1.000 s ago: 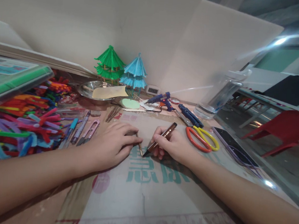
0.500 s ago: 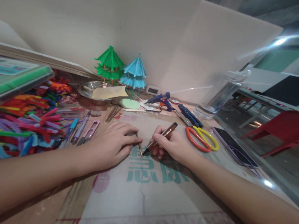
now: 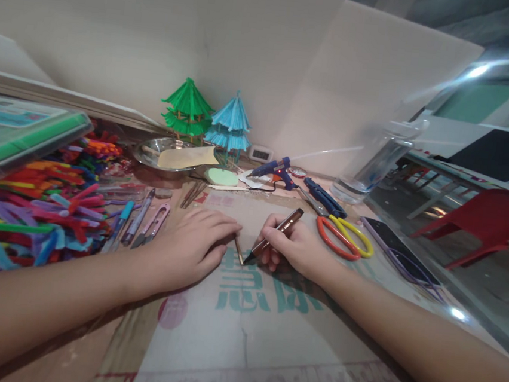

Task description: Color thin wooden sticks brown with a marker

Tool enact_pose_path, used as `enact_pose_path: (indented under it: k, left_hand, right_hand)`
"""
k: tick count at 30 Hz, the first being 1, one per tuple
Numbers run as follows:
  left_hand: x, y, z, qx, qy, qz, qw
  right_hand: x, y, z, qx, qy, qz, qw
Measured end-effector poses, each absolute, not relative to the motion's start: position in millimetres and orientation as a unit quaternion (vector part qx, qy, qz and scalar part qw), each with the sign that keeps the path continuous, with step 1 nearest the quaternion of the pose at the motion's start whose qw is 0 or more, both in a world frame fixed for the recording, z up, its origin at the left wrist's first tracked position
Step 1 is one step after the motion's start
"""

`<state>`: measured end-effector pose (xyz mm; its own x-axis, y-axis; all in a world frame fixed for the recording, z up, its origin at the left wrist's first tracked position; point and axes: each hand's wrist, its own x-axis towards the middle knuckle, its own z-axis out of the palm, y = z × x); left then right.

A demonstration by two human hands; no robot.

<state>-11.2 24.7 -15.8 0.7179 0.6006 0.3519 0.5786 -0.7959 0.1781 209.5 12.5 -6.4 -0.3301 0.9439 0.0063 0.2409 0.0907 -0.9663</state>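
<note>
In the head view, my right hand (image 3: 292,242) grips a dark brown marker (image 3: 277,232) like a pen, its black tip against or very close to the near end of a short thin stick (image 3: 239,251). The stick is brown along most of its length and paler at that near end. My left hand (image 3: 198,239) rests palm down on the left, with its fingertips closed on the stick's far end. Beneath both hands lies a pale sheet (image 3: 204,342) printed with green characters and red patterns.
Colourful pipe cleaners (image 3: 31,217) and pens (image 3: 137,219) lie left. Behind stand green (image 3: 188,109) and blue (image 3: 230,122) paper pagodas, a metal bowl (image 3: 143,159) and a glue gun (image 3: 272,169). Scissors (image 3: 339,241), a phone (image 3: 399,250) and a clear bottle (image 3: 369,166) are right.
The fingers of my left hand have shifted slightly on the far end of the stick, showing more of its length. My right hand and the marker have barely moved.
</note>
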Motion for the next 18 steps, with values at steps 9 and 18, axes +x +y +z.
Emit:
enact_pose_path:
  k: [9, 18]
  left_hand:
    - [-9.7, 23.8, -11.3, 0.935, 0.298, 0.186, 0.034]
    - [-10.2, 24.0, -11.5, 0.935, 0.3, 0.189, 0.032]
  right_hand:
    - [208.8, 13.4, -7.9, -0.447, -0.644, 0.489, 0.381]
    - [208.4, 14.7, -8.9, -0.446, -0.646, 0.493, 0.375]
